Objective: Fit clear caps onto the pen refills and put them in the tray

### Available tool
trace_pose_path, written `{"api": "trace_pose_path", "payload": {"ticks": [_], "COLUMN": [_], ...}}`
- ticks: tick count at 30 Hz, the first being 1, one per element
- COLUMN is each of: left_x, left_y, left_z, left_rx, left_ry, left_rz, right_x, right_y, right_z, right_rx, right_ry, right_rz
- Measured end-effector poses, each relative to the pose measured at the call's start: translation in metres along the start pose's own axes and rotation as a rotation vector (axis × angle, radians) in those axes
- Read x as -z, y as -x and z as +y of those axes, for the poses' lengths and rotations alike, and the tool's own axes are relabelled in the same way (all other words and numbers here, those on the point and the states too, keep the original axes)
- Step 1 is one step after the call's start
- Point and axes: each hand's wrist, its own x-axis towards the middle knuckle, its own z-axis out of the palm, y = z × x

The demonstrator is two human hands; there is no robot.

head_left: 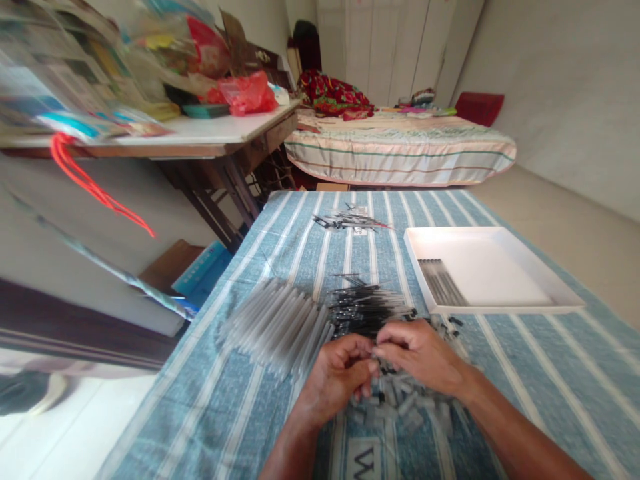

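Note:
My left hand (344,373) and my right hand (419,352) meet fingertip to fingertip over the cloth. Both are closed in a pinch, and whatever sits between the fingers is too small and hidden to make out. Just left of them lies a pile of translucent grey pen barrels (280,327). Behind the fingers is a heap of thin black pen refills (363,303). Small translucent pen caps (410,410) are scattered beneath and in front of my hands, with a few small black pieces (454,321) to the right.
A shallow white box (505,270) at the right holds a row of dark pens (441,283). More thin sticks (350,219) lie at the far end of the striped tablecloth (210,400). A cluttered side table (200,143) stands left, a bed (400,157) behind.

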Motion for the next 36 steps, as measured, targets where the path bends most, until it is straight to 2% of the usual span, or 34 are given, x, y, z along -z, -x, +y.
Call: {"api": "trace_pose_path", "payload": {"ticks": [3, 8, 13, 17, 26, 33, 36], "left_x": [0.000, -0.002, -0.003, -0.002, -0.001, 0.003, 0.005], "left_y": [0.000, -0.001, -0.001, -0.001, -0.004, -0.002, -0.002], "left_z": [0.000, 0.000, 0.002, 0.003, 0.003, 0.010, 0.010], "left_rx": [0.005, 0.007, 0.027, 0.026, -0.008, -0.116, -0.140], "left_ry": [0.008, 0.001, -0.009, -0.053, -0.111, -0.300, -0.316], "left_rz": [-0.002, 0.009, 0.024, 0.014, 0.026, -0.053, -0.085], "right_x": [0.000, 0.000, 0.000, 0.000, -0.004, -0.002, -0.001], "right_y": [0.000, 0.001, 0.001, 0.001, 0.002, 0.000, 0.000], "right_z": [0.001, 0.002, 0.003, 0.001, 0.000, 0.001, 0.000], "right_rx": [-0.013, 0.016, 0.002, 0.038, -0.014, 0.007, 0.007], "right_ry": [0.073, 0.007, 0.082, 0.066, 0.067, 0.049, 0.029], "right_rz": [0.019, 0.008, 0.050, 0.025, 0.041, 0.072, 0.072]}}
